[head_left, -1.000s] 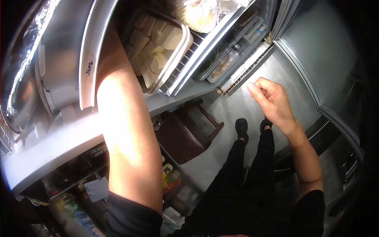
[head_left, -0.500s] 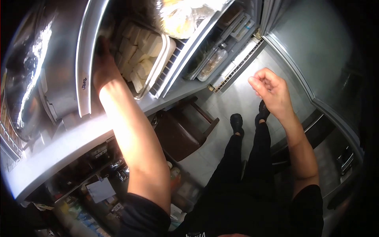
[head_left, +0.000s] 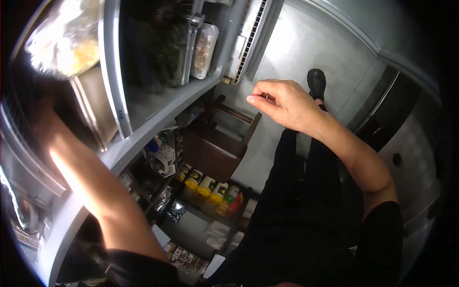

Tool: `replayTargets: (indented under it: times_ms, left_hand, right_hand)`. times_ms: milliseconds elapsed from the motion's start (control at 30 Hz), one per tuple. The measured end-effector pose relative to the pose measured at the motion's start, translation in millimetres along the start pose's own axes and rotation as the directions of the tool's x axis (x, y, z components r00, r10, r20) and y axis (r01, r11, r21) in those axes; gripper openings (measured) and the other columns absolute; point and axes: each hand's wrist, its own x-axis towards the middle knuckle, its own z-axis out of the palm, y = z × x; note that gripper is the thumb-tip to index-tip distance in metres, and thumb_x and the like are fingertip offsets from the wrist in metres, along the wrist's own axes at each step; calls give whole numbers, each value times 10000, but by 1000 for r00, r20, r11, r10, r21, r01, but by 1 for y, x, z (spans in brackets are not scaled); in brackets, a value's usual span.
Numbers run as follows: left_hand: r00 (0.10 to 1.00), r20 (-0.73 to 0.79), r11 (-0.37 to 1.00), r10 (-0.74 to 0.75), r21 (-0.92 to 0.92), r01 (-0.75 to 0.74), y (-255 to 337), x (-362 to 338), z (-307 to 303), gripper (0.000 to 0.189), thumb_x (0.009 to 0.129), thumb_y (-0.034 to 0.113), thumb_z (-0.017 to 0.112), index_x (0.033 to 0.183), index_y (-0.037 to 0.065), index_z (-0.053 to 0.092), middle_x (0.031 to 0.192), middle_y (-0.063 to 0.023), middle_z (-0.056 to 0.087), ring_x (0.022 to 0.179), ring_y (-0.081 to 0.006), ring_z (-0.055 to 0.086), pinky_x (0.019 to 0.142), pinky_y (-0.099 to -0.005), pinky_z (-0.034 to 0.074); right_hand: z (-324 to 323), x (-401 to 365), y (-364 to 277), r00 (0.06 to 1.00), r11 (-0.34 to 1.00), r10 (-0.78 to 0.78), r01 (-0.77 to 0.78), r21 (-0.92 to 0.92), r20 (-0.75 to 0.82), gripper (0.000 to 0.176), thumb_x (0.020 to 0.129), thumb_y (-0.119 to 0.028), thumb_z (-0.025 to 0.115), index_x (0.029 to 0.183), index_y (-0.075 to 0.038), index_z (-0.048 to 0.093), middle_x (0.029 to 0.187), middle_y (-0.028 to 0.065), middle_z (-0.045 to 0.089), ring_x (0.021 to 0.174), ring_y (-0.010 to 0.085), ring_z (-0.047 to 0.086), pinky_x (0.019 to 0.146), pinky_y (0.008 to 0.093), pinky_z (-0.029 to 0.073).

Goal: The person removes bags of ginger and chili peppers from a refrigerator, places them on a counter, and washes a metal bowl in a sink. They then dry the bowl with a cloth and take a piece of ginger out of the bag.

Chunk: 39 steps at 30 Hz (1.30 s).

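Note:
My left hand (head_left: 44, 112) reaches into the shadowed inside of an open fridge, beside a rectangular container (head_left: 98, 107) seen at its pale rim and side. Its fingers are lost in the dark, so I cannot see what they touch. Above the container sits a shiny, clear-wrapped bundle (head_left: 67, 45) with something yellowish in it. My right hand (head_left: 287, 103) hangs in the air over the floor, in front of the fridge. Its fingers are curled in with the thumb near the index finger, and no object shows in them.
A clear tub of food (head_left: 204, 51) stands on the fridge's right side. Below are a dark brown stool (head_left: 215, 146) and a shelf with several yellow-lidded tubs (head_left: 205, 185). The open glass-like door (head_left: 406, 28) is at upper right. My shoe (head_left: 316, 83) is on the grey floor.
The view has turned, and the fridge now sits further left. My left arm is deeper in shadow, and the container's white blocks no longer show. My right hand has shifted left in view, still curled.

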Motion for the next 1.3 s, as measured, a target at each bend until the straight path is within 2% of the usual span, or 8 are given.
replayTargets:
  times_ms: [267,367,467,633,700,1133,1233,1300]
  left_hand:
    - [908,-185,809,377,543,-225,-4,-93,41,292,878,153,544,1059,-74,581,914,-229,590,803,-285,626,637,-296,570]
    - [488,508,380,710,308,-872,-66,-217,51,271,917,180,522,877,-84,574,732,-136,591,590,-159,584,480,-214,462]
    - [842,413,606,348,586,-538,-143,-232,98,371,872,293,635,1069,-22,631,1014,-156,638,902,-194,613,824,-310,477]
    - [869,444,177,218,858,-483,-254,-100,42,748,843,556,548,1339,9,426,1283,-261,501,1256,-381,424,1045,-425,337]
    - [966,237,268,-101,942,-203,-261,-147,54,666,877,567,461,1309,60,485,1298,-220,505,1265,-379,408,1074,-437,287]
    - [958,53,-56,-280,996,-71,-256,-131,53,440,890,385,465,1210,110,588,1293,-180,522,1262,-384,405,1069,-563,240]
    - [908,404,139,110,899,-416,-286,-55,15,452,804,369,598,1165,95,612,1216,-187,573,1188,-403,477,1001,-490,378]
    - [639,765,-350,83,623,-700,-307,-23,-4,463,844,380,559,1166,51,609,1213,-218,570,1148,-365,530,975,-408,413]
  right_hand:
    - [-13,-16,70,983,987,162,-163,-2,-90,228,899,-213,575,828,3,582,631,143,578,539,245,547,538,355,426]
    - [-12,8,84,957,965,262,-259,39,-125,186,905,-181,561,935,1,588,679,141,595,596,242,580,580,355,453]
    - [-11,51,85,986,997,74,-72,17,-149,359,915,-232,555,1199,-15,528,1025,173,635,927,296,630,816,366,493]
    - [29,182,76,814,901,-327,113,-420,-481,645,889,-402,569,1306,65,413,1148,312,547,1097,370,562,950,423,449]
    - [18,224,44,981,991,66,-86,-102,-183,634,846,-357,634,1264,73,427,1209,304,516,1094,379,552,905,401,464]
    - [-1,205,43,962,972,-149,101,-211,-228,283,852,-264,571,830,18,553,813,210,624,776,378,630,674,435,504]
    - [0,193,56,961,957,-156,89,-275,-230,275,843,-254,558,906,14,552,836,217,623,759,384,627,660,445,513]
    - [6,179,58,956,918,-188,90,-387,-224,544,875,-358,598,1186,81,518,768,266,624,809,369,651,756,424,519]
